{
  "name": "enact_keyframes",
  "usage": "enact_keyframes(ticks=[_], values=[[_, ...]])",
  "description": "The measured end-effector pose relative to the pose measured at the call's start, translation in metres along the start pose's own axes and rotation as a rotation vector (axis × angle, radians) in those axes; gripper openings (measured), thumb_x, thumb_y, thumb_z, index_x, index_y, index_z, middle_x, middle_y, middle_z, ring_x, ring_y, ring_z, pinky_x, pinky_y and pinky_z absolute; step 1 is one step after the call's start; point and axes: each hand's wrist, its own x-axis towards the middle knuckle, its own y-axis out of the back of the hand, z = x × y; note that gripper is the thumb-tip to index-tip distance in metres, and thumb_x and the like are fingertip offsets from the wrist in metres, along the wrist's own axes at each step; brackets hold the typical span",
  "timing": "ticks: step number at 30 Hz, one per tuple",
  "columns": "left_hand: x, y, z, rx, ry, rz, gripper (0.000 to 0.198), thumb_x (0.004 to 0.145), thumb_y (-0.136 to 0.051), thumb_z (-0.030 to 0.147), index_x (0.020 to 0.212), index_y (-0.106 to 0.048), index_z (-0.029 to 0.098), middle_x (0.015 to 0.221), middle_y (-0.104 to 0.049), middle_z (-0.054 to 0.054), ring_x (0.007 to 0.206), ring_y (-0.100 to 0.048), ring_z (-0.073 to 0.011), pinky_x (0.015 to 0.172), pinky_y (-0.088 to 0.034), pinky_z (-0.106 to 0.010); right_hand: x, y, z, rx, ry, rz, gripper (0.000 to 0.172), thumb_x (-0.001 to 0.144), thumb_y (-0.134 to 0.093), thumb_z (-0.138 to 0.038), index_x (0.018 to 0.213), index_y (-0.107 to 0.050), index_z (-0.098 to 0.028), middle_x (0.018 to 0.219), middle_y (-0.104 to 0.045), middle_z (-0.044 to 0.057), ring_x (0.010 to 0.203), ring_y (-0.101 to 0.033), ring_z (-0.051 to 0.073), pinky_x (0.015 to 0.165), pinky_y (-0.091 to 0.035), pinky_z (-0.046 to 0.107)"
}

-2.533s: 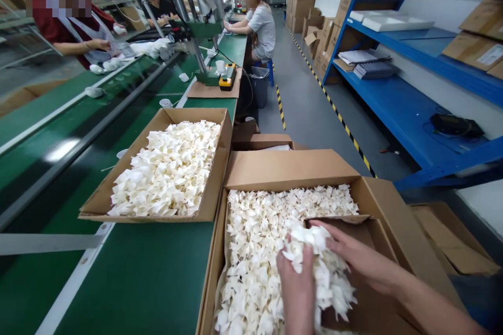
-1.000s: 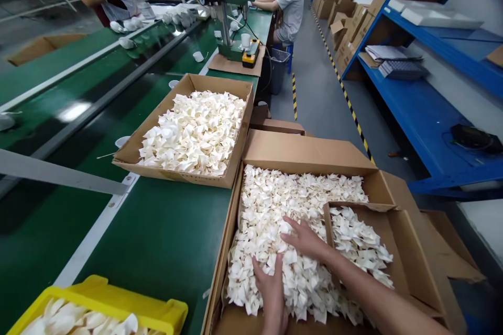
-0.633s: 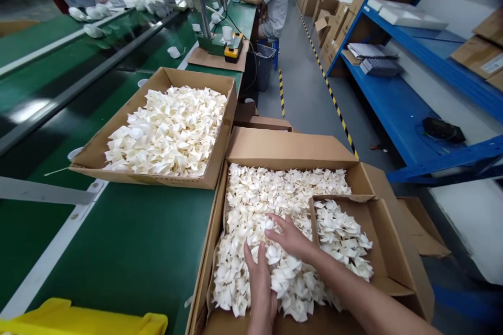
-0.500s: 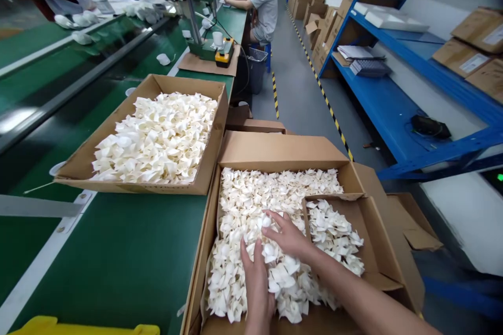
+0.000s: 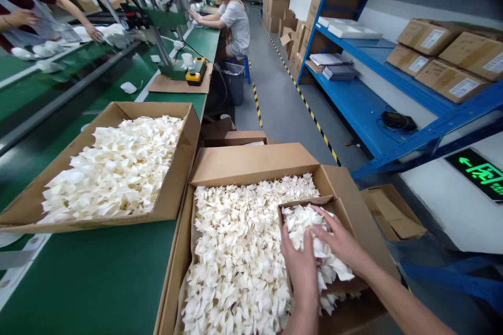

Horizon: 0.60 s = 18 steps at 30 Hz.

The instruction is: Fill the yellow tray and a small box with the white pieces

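Change since 0.5 s ago: your 2 hands have moved right, from the large carton [image 5: 251,165] to the small inner box [image 5: 304,201].

Left hand [image 5: 301,267]: fingers half-curled, cupping white paper pieces [image 5: 302,222] against the box wall.

Right hand [image 5: 341,243]: fingers spread, pressing the same clump.

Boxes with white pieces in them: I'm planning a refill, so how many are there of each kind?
Shallow box on the green table: 1
Large open box: 1
Small box set inside the large one: 1
Total: 3
The left hand and right hand cup a bunch of white pieces over the small box.
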Motion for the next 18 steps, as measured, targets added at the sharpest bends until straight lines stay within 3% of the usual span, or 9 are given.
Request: enact_keyframes(ticks=[4,9,11,14,16,18], values=[[0.002,-0.032,-0.007,0.086,-0.119,-0.079,0.063,0.086,-0.043,0.044,0.139,-0.029,0.013,0.141,-0.028,-0.018,0.134,-0.026,-0.0229,0.110,-0.020,-0.033,-0.003,0.019,0.043,-0.027,-0.042,0.085,0.063,0.083,-0.044,-0.060,0.135,-0.039,-0.025,0.142,-0.031,0.010,0.137,-0.022,0.025,0.111,-0.021,0.040],[0.004,-0.035,-0.011,0.219,-0.226,-0.259,0.057,0.089,-0.038,0.038,0.141,-0.030,0.016,0.153,-0.007,-0.016,0.140,-0.011,-0.0233,0.111,-0.014,-0.035,-0.015,0.023,0.065,-0.121,-0.035,0.097,0.066,0.082,-0.048,-0.056,0.138,-0.035,-0.024,0.150,-0.018,0.009,0.140,-0.015,0.024,0.113,-0.018,0.039],[0.001,-0.030,-0.008,0.279,-0.254,-0.334,0.056,0.088,-0.041,0.034,0.141,-0.032,0.019,0.155,-0.005,-0.015,0.141,-0.010,-0.0254,0.111,-0.016,-0.039,-0.020,0.024,0.065,-0.206,-0.019,0.071,0.063,0.084,-0.045,-0.053,0.140,-0.032,-0.026,0.151,-0.014,0.006,0.139,-0.017,0.023,0.111,-0.023,0.038],[-0.006,-0.016,0.000,0.336,-0.293,-0.401,0.050,0.087,-0.044,0.031,0.136,-0.041,0.026,0.155,-0.014,-0.009,0.139,-0.020,-0.0253,0.110,-0.018,-0.040,-0.027,0.030,0.058,-0.339,0.004,0.027,0.056,0.088,-0.038,-0.049,0.138,-0.035,-0.026,0.152,-0.014,0.005,0.137,-0.024,0.025,0.107,-0.032,0.040],[-0.010,0.002,0.003,0.345,-0.299,-0.396,0.043,0.088,-0.043,0.034,0.131,-0.048,0.034,0.154,-0.021,0.000,0.137,-0.024,-0.0217,0.111,-0.018,-0.037,-0.033,0.037,0.048,-0.443,0.025,0.041,0.051,0.088,-0.036,-0.047,0.134,-0.042,-0.026,0.150,-0.023,0.005,0.133,-0.032,0.028,0.105,-0.035,0.044],[-0.008,0.034,0.001,0.336,-0.248,-0.335,0.038,0.089,-0.041,0.040,0.126,-0.052,0.041,0.150,-0.030,0.008,0.136,-0.027,-0.0189,0.110,-0.021,-0.035,-0.042,0.039,0.031,-0.504,0.042,0.097,0.047,0.088,-0.037,-0.047,0.130,-0.048,-0.028,0.144,-0.035,0.005,0.128,-0.038,0.030,0.104,-0.034,0.046]])
